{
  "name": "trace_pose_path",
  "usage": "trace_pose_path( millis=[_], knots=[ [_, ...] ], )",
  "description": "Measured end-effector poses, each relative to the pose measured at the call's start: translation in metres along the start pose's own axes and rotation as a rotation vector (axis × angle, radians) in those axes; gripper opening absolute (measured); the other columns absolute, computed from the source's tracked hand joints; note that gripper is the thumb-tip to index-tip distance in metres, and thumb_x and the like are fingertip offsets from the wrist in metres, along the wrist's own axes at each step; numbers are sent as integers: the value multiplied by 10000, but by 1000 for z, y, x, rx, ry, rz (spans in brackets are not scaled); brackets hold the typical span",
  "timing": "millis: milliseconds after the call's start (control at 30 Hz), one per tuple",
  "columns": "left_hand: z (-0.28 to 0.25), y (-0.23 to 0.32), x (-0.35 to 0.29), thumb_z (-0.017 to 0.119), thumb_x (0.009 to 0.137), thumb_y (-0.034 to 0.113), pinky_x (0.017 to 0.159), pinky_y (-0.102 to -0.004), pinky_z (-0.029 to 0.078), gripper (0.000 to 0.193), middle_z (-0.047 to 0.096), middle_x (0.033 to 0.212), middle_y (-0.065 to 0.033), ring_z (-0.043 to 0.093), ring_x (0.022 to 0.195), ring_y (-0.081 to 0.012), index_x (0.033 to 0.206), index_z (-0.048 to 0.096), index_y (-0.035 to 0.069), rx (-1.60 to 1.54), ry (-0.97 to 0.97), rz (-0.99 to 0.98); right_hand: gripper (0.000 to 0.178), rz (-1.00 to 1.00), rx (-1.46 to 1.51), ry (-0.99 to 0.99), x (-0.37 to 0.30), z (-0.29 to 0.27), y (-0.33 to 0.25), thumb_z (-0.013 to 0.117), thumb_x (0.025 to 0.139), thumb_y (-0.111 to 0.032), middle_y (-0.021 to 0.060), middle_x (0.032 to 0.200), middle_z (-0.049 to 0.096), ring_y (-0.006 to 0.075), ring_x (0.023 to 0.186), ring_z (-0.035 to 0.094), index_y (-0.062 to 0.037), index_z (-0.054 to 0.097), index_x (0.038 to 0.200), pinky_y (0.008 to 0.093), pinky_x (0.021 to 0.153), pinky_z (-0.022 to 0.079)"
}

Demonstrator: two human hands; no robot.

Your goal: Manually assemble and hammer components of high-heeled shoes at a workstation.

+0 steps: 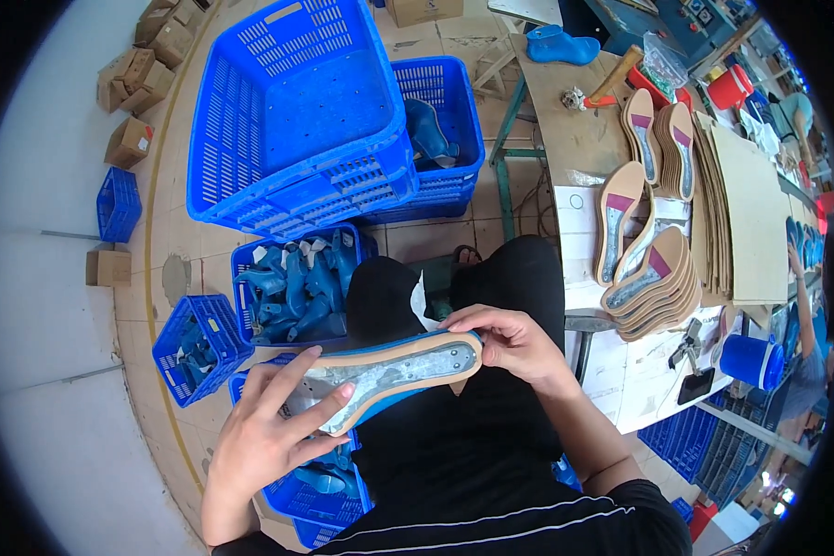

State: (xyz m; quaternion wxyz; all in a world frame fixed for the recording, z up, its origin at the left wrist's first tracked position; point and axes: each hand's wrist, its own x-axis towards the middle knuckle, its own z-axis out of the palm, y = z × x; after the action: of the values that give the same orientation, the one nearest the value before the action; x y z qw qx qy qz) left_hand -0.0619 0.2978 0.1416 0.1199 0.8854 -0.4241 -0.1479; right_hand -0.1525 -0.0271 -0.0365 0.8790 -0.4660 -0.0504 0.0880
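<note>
Above my lap I hold a blue shoe last with a tan insole [400, 364] laid along its upturned bottom. The insole has a grey, metallic-looking middle strip with small dark dots. My left hand [273, 422] grips the wide end, fingers spread across the insole; the thumb's side is partly hidden. At the narrow heel end, my right hand [512, 347] pinches the rim between thumb and fingers. A white paper scrap [419, 301] sticks up beside the last, near my right fingers.
Stacked blue crates [296, 199] stand ahead on the left. Blue lasts [296, 287] fill a crate by my left knee. On the right-hand table [612, 366] lie stacked insoles [656, 287], brown boards [746, 218], a hammer [612, 83], keys [688, 345] and a blue jug [751, 361].
</note>
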Motion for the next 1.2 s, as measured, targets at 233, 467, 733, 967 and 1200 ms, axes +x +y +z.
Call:
trace_pose_path(
  millis=[233, 467, 733, 967, 1200],
  knots=[
    [3, 0, 0, 992, 649, 301, 883, -454, 626, 712, 566, 1471, -132, 606, 1205, -368, 1324, 766, 320, -27, 21, 0, 668, 15, -55, 81, -3, 9, -1, 634, 1052, -511, 164, 1387, 675, 251, 1309, 639, -32, 554, 1511, 398, 1123, 488],
    [-2, 6, 2, 978, 672, 246, 930, -489, 618, 692, 529, 1426, -161, 573, 1271, -395, 1325, 761, 309, -70, 6, -11, 676, 5, -30, 67, -3, 8, 2, 657, 1052, -476, 157, 1387, 677, 240, 1308, 637, -36, 512, 1544, 389, 1122, 482],
    [-3, 3, -1, 985, 645, 200, 932, -489, 625, 739, 531, 1435, -144, 572, 1256, -392, 1337, 757, 322, -53, -41, -18, 492, -29, -48, 42, -2, 4, 5, 689, 1051, -347, 120, 1397, 658, 206, 1272, 644, -17, 661, 1415, 338, 1076, 519],
    [-5, 7, 1, 1004, 613, 187, 999, -501, 611, 699, 528, 1390, -154, 611, 1256, -378, 1273, 792, 271, -129, 4, -67, 542, 5, 20, 59, -1, 4, 7, 682, 1050, -380, 136, 1401, 651, 223, 1275, 645, -7, 628, 1440, 357, 1102, 502],
    [-9, 7, 1, 993, 608, 162, 986, -497, 622, 688, 513, 1355, -164, 613, 1251, -382, 1260, 800, 264, -92, -38, -49, 686, 9, -161, 28, 0, 12, -4, 533, 1094, -536, 172, 1401, 647, 254, 1320, 620, 5, 524, 1515, 394, 1146, 466]
  ],
)
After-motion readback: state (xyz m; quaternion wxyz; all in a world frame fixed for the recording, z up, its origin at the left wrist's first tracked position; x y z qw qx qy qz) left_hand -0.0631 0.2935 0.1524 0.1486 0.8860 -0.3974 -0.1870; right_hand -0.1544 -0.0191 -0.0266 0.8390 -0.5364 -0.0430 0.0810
